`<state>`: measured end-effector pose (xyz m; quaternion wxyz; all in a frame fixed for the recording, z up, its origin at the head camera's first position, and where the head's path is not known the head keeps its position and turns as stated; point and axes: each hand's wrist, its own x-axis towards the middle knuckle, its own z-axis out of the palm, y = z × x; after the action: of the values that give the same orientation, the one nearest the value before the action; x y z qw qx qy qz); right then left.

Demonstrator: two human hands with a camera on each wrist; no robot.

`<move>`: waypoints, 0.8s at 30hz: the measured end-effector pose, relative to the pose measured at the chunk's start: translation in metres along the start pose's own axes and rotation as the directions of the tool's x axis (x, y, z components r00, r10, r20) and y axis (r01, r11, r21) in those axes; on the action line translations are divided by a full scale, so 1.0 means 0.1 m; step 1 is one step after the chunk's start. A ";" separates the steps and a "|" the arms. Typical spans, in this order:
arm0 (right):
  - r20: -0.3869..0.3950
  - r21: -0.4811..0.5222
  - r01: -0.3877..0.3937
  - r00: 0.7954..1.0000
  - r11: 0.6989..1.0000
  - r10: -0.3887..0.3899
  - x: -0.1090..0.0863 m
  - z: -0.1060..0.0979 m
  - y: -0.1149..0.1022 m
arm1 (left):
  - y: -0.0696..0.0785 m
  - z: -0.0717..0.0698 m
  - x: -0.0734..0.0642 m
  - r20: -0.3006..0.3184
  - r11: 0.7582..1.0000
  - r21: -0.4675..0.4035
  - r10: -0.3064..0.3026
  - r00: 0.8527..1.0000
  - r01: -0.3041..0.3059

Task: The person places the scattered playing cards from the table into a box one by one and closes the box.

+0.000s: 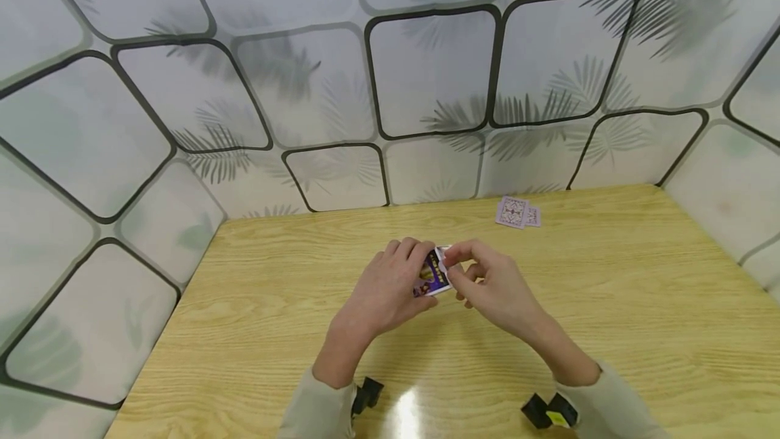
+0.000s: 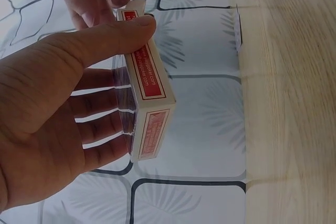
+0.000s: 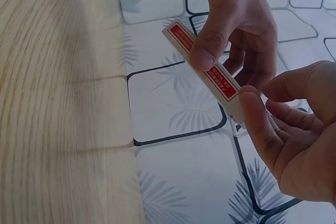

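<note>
My left hand (image 1: 386, 286) grips a playing card box (image 1: 432, 275), thumb along one narrow side and fingers spread over the opposite one. The box is white-edged with a purple and yellow face; red panels with small print run along its sides (image 2: 151, 74). At its far end, my right hand (image 1: 502, 290) has thumb and index finger pinching the end of the box, near a white flap (image 1: 443, 254). The right wrist view shows the right thumb (image 3: 254, 111) at the box's corner, the other fingers curled behind. Over the wooden table, the box is held tilted.
Two or more patterned cards (image 1: 513, 212) lie overlapping toward the back right of the wooden table (image 1: 274, 290). A wall covering (image 1: 432, 73) with leaf print and dark outlines stands behind and at both sides. Black devices (image 1: 551, 412) sit at the wrists.
</note>
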<state>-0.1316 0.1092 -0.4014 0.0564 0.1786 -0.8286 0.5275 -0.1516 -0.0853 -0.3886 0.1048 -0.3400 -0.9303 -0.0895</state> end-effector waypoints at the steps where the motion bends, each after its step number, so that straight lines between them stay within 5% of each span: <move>1: 0.003 -0.010 0.004 1.000 1.000 -0.004 0.00 0.00 0.00 | -0.01 0.00 0.00 0.003 1.000 0.000 -0.004 1.000 0.004; 8: 0.015 -0.043 0.043 0.999 0.998 -0.042 0.00 -0.06 -0.02 | -0.05 -0.03 -0.02 0.001 1.000 -0.019 -0.023 1.000 0.023; 12: -0.045 -0.068 0.047 0.998 0.997 -0.050 0.04 -0.18 0.05 | -0.07 -0.04 -0.02 0.000 0.999 -0.038 -0.033 0.999 0.032; 17: -0.091 -0.235 -0.014 0.996 0.972 -0.008 0.28 -0.45 0.43 | -0.10 -0.05 -0.02 -0.003 0.997 -0.059 -0.046 0.999 0.046; 24: -0.026 -0.442 -0.165 0.985 0.882 0.171 0.71 -0.88 1.05 | -0.13 -0.05 -0.02 0.021 0.996 -0.069 -0.061 0.998 0.062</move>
<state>-0.2430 0.2113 -0.4326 0.0440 0.0921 -0.9395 0.3269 -0.1578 -0.0973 -0.3854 0.0813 -0.3155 -0.9376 -0.1217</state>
